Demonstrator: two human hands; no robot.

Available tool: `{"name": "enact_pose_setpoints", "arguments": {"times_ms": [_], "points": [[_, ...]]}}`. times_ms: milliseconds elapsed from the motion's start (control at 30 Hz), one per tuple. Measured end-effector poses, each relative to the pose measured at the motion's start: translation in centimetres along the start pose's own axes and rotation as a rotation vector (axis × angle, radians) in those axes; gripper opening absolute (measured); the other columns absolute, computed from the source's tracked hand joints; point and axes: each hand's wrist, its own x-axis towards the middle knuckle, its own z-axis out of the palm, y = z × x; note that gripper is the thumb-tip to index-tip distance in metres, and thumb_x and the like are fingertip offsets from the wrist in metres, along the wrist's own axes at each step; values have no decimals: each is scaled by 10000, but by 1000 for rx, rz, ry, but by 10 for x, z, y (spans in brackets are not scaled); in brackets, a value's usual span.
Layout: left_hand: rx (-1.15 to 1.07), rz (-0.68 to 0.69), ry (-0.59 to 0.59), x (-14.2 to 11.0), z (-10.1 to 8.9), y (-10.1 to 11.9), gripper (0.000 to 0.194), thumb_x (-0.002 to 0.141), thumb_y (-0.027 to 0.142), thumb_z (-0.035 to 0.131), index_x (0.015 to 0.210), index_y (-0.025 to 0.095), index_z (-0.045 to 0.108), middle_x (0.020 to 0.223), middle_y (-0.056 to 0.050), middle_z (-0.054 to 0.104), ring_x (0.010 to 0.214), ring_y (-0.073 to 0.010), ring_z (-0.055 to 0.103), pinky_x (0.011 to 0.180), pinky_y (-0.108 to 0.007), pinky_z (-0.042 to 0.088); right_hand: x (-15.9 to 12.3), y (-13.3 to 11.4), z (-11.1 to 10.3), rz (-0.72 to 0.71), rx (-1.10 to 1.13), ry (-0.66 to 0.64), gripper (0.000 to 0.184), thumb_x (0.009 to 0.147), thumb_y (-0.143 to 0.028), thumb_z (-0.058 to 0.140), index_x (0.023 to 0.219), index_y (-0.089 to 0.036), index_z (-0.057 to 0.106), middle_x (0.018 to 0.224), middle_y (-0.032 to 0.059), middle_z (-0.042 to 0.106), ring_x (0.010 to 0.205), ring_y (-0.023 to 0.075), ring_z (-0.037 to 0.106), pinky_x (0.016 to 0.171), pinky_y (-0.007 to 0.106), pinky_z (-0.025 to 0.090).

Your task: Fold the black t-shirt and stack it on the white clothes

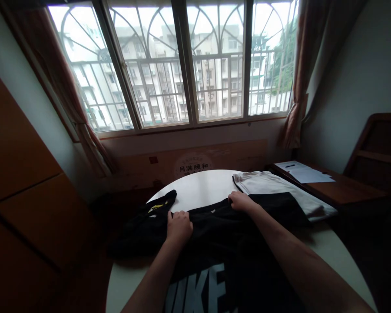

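A black T-shirt [234, 239] with large pale letters across its front lies spread over the white round table [205, 187]. At its far edge, left of a small pale mark, my left hand [180, 227] has its fingers curled over the cloth. My right hand [243, 202] pinches the same edge farther right, its fingertips partly hidden. Just left of my left hand lies a folded dark garment [143, 230] with yellow and white print. Beyond my right hand is a light grey garment [273, 187], partly covered by the black cloth.
A brown wooden desk [339, 191] bearing white papers [306, 173] stands at the right, with a wooden chair [378, 148] beside it. Orange-brown cabinets [22, 174] line the left. Ahead is a barred window [182, 65] between tied curtains [295, 117].
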Motion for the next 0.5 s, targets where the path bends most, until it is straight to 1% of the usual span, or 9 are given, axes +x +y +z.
{"name": "enact_pose_setpoints", "arguments": {"times_ms": [100, 200, 300, 367, 433, 500], "points": [[-1, -27, 73, 2, -5, 3, 311, 912, 204, 448, 1072, 135, 705, 1153, -155, 714, 1142, -318, 614, 1174, -579, 241, 1, 2, -7, 18, 5, 28, 317, 787, -115, 626, 1036, -219, 793, 1160, 113, 736, 1140, 300, 621, 921, 366, 460], [-10, -24, 161, 15, -17, 1, 307, 928, 196, 423, 1041, 156, 706, 1153, -146, 715, 1138, -309, 615, 1166, -553, 268, 2, 6, -18, 48, 24, 99, 343, 798, -121, 622, 1077, -224, 792, 1192, 112, 735, 1172, 312, 609, 968, 389, 445], [0, -11, 181, 39, -33, -2, 297, 908, 185, 441, 1053, 148, 698, 1170, -149, 705, 1140, -310, 612, 1111, -505, 344, 2, 8, -30, 95, 53, 195, 365, 835, -143, 586, 1140, -207, 775, 1255, 132, 709, 1209, 327, 592, 990, 402, 438], [9, 0, 176, 60, -41, -4, 297, 890, 178, 455, 1063, 129, 692, 1173, -158, 696, 1137, -314, 608, 1067, -475, 383, 2, 8, -35, 127, 80, 249, 368, 867, -163, 554, 1167, -198, 764, 1274, 132, 699, 1203, 311, 602, 983, 377, 447], [7, 9, 168, 82, -45, -5, 304, 883, 182, 461, 1077, 114, 686, 1177, -164, 687, 1135, -312, 606, 1029, -443, 414, 4, 8, -37, 145, 109, 279, 351, 885, -186, 543, 1154, -193, 769, 1242, 123, 714, 1160, 281, 632, 968, 337, 458], [-4, 16, 156, 102, -44, -6, 313, 884, 193, 468, 1100, 112, 678, 1202, -162, 678, 1145, -302, 602, 1000, -407, 438, 9, 9, -38, 153, 133, 298, 335, 890, -197, 540, 1123, -179, 780, 1196, 125, 732, 1126, 267, 652, 968, 314, 461]]}}
